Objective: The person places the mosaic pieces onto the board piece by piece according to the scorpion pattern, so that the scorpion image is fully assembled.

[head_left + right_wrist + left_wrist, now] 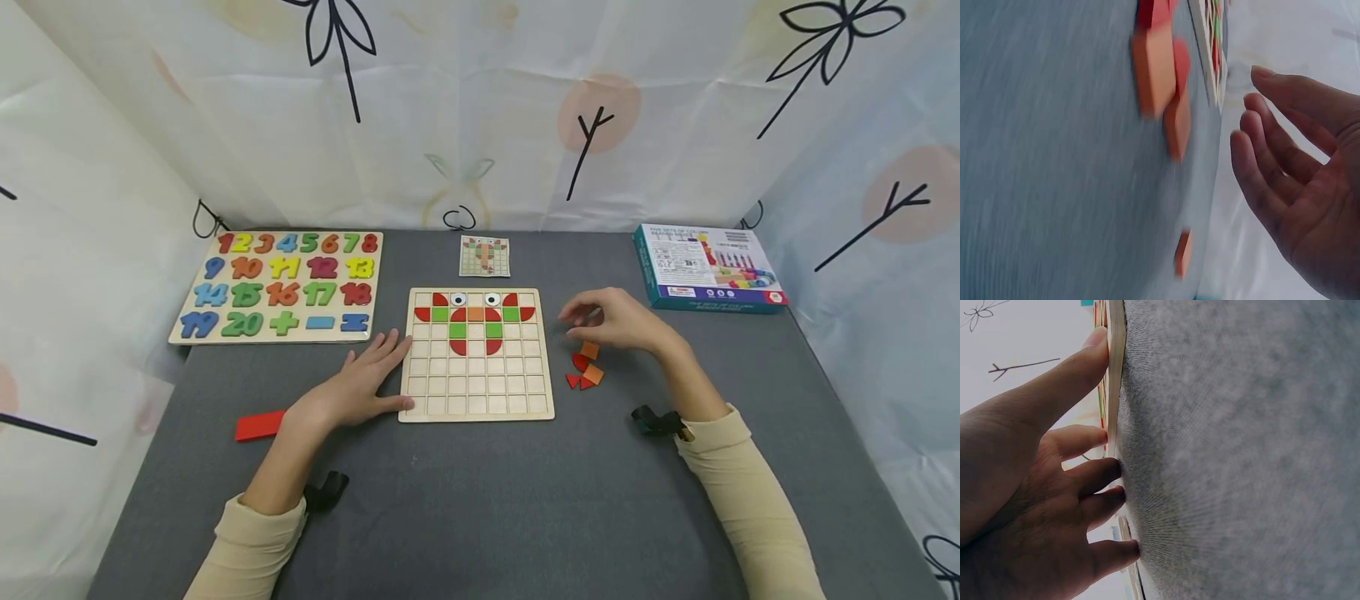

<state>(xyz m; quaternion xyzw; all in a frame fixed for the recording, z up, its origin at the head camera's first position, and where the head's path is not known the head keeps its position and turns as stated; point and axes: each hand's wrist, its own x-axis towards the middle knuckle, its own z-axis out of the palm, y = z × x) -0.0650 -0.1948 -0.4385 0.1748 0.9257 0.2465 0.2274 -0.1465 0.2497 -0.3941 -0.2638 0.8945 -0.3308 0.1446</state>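
Observation:
A wooden grid board (480, 382) lies mid-table, its upper rows holding red, green and orange pieces and two eye tiles. My left hand (358, 383) rests at the board's left edge with fingers spread; in the left wrist view its thumb (1079, 369) touches the board's side. Just right of the board, my right hand (618, 318) hovers with loosely bent fingers and nothing between them. Below it lie an orange square (593, 374), a red rounded piece (580, 362) and red triangles (573, 381). Another orange piece (1183, 254) lies apart in the right wrist view.
A small pattern card (484, 256) lies behind the board. At the back left is a number puzzle tray (294, 282); at the back right, a boxed game (712, 268). A red flat block (258, 426) lies beside my left wrist. A patterned curtain surrounds the grey table.

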